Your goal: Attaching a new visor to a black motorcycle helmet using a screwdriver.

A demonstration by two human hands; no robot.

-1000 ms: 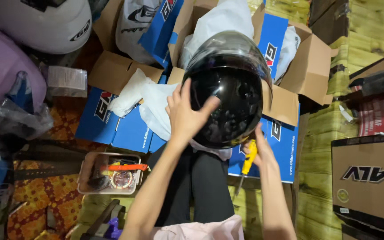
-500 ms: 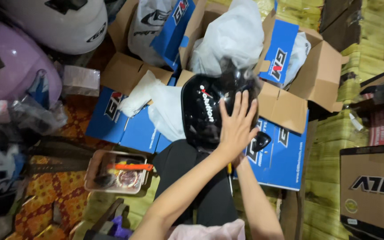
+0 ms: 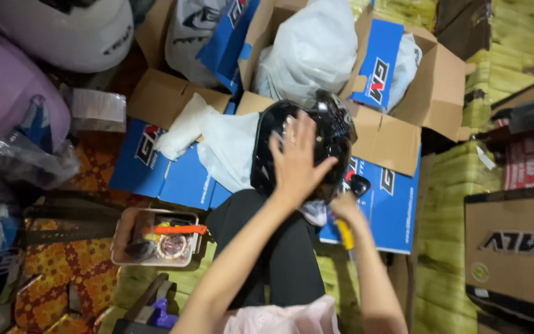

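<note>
A glossy black helmet rests on my lap, in front of an open blue and brown cardboard box. My left hand lies flat on the helmet's shell with fingers spread. My right hand sits low at the helmet's right underside, closed around a yellow-handled tool. A small black part shows just right of the helmet. White cloth bags fill the box behind.
A white helmet and a pink helmet lie at the upper left. A small tray with an orange-handled tool and small parts stands at my left knee. Another brown carton is at the right.
The helmet has been turned on my lap, showing a different side. My left hand slid across its shell toward the left. The yellow-handled tool shows again under my right hand.
</note>
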